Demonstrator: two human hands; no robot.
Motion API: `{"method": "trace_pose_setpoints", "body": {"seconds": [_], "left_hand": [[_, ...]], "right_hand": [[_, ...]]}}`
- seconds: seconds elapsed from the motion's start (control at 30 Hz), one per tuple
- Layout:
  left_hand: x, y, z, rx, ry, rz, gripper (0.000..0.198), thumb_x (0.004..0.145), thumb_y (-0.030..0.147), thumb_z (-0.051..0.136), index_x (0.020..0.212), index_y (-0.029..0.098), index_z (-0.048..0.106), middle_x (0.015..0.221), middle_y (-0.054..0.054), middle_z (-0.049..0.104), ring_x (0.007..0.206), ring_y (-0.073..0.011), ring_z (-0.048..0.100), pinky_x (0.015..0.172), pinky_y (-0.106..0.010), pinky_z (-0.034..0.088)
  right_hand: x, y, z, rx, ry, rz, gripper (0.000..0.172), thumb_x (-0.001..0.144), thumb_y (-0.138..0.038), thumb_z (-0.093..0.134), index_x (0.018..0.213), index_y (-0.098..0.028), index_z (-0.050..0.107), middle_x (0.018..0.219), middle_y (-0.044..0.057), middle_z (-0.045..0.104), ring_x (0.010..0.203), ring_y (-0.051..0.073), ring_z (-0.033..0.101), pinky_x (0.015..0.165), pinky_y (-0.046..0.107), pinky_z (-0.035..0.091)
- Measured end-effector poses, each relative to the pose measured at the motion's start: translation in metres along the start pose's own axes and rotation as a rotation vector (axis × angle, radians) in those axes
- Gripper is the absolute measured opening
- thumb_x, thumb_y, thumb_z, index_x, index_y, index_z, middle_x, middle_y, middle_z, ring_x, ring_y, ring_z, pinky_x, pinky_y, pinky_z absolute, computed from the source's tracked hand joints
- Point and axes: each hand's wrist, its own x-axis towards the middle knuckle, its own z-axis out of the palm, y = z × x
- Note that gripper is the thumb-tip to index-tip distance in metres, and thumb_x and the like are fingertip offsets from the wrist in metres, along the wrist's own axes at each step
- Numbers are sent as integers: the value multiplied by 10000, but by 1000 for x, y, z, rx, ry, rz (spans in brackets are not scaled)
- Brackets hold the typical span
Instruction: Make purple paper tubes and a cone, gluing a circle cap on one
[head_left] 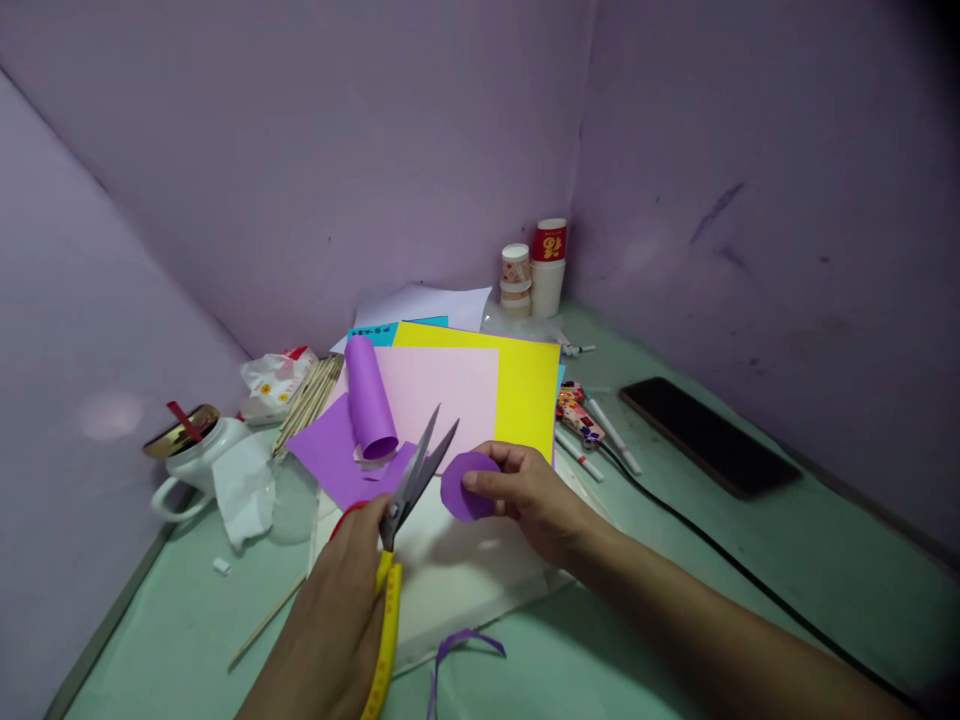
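The purple disc [465,487], pinched in the grip of the right hand [534,497], is best turned gradually into the open-bladed scissors [411,487] clasped by the left hand [337,612].

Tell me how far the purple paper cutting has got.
Done: a purple round piece is cut out, and a curled purple offcut lies nearby. In hand: the right hand pinches that piece; the left hand holds the scissors, blades open, beside it. Left: the purple sheet and purple roll lie behind; the pink sheet and yellow sheet look uncut.
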Motion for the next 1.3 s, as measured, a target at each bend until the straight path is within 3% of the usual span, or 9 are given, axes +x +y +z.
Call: {"method": "trace_pose_setpoints", "body": {"seconds": [0.23,0.5,0.63,0.9,1.1,1.3], "left_hand": [[2,0,8,142,-10,-58,461,820,201,377,1276,230,437,1139,-73,635,1033,-239,611,850,-349,500],[3,4,7,59,-98,-144,466,841,245,394,1307,231,403,1252,-85,585,1109,-250,574,864,-368,489],[4,8,7,-48,-5,-127,389,831,227,480,1218,258,507,1113,-54,642,990,-230,617,821,-362,504],[4,14,10,-82,89,-150,308,884,365,527,1132,184,549,1112,-71,593,913,-171,599,782,-370,521],[5,9,10,-42,87,-144,342,773,285,537,1111,308,584,819,-13,627,602,-170,605,534,-256,468],[6,3,12,-40,144,-102,351,717,291,561,1058,345,626,765,0,642,494,-179,588,452,-264,427]], "right_hand": [[2,5,-1,108,-15,-118,292,517,-266,831,717,-140,659,638,-1,658,579,113,604,621,265,479],[0,6,0,85,-68,-189,273,558,-268,823,730,-137,657,634,10,686,585,138,647,651,303,508],[0,6,-1,52,-69,-180,277,550,-263,827,735,-134,666,641,5,684,587,126,635,643,284,497],[3,9,-2,85,-67,-115,301,519,-258,840,730,-138,661,627,-3,673,560,117,620,620,273,486],[3,7,-3,60,-69,-122,281,530,-259,831,726,-144,665,625,-6,672,566,116,619,630,274,485],[3,7,-4,42,-76,-126,304,525,-295,838,717,-134,667,607,-1,661,551,114,595,597,258,461]]}}
